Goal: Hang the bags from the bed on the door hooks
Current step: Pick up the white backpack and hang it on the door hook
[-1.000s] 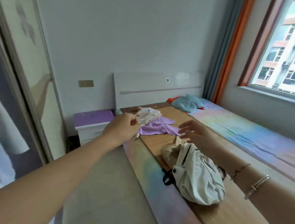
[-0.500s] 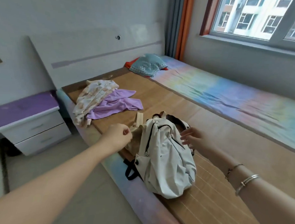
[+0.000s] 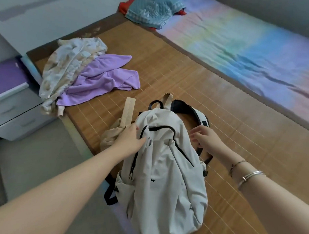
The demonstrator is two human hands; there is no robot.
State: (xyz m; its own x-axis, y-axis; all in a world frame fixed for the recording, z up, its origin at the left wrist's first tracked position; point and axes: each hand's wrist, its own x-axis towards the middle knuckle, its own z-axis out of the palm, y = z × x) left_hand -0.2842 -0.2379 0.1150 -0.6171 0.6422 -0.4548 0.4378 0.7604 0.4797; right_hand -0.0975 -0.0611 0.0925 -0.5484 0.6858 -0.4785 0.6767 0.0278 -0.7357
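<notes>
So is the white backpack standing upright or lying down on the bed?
Lying down. The white backpack rests flat on the bamboo mat, zippered front up, straps toward the headboard.

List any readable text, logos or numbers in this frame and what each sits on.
White lettering on the teal cloth at the head of the bed: a large "M" shows, the smaller letters beside it are too blurred to read.
Small black mark on the white backpack: a shape, not legible as text.
Nothing readable on the beige bag, the clothes or the nightstand.
</notes>
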